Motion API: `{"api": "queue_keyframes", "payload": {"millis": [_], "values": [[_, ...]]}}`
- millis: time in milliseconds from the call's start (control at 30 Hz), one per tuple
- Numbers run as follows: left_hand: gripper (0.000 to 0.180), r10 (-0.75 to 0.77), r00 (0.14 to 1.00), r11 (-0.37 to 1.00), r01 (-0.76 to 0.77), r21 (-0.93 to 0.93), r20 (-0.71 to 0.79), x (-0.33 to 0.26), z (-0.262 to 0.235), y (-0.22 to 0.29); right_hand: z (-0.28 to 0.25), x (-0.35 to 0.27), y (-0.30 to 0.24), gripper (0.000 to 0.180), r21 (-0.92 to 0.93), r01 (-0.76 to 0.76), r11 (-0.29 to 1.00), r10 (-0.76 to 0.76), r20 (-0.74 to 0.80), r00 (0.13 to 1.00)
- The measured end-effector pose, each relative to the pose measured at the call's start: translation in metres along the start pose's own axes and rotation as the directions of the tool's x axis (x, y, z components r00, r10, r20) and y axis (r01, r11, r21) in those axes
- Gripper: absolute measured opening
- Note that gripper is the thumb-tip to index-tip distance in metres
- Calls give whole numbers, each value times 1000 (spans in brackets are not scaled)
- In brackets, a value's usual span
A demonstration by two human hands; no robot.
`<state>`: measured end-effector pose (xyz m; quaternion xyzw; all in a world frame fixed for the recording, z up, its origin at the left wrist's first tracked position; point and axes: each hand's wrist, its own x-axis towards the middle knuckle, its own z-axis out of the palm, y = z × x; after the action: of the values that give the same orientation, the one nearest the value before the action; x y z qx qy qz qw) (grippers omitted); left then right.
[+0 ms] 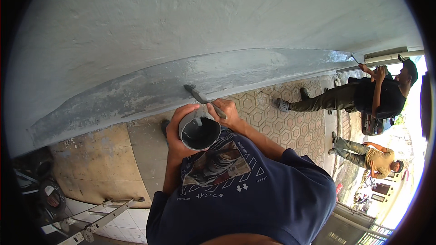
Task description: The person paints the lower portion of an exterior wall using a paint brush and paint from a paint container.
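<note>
My left hand grips a round grey paint can held against my chest; dark grey paint lines its inside. My right hand holds a paintbrush by its handle, the bristles pressed on the lower band of the wall. That band is coated in darker, wet grey paint, while the wall above it is pale grey. I wear a dark blue printed shirt.
Patterned hexagon tiles and a bare concrete floor patch lie below. An aluminium ladder is at lower left. Another person works on the same wall at right, and a second person crouches beyond.
</note>
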<state>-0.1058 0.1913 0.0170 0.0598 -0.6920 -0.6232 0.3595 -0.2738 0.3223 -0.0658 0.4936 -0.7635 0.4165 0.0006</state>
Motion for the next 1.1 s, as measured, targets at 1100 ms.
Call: {"api": "queue_keyframes", "payload": {"millis": [1100], "values": [[93, -113, 993, 983, 108, 148, 27, 55, 22, -10, 8, 14, 73, 19, -8, 212, 977, -211, -123, 970]]}}
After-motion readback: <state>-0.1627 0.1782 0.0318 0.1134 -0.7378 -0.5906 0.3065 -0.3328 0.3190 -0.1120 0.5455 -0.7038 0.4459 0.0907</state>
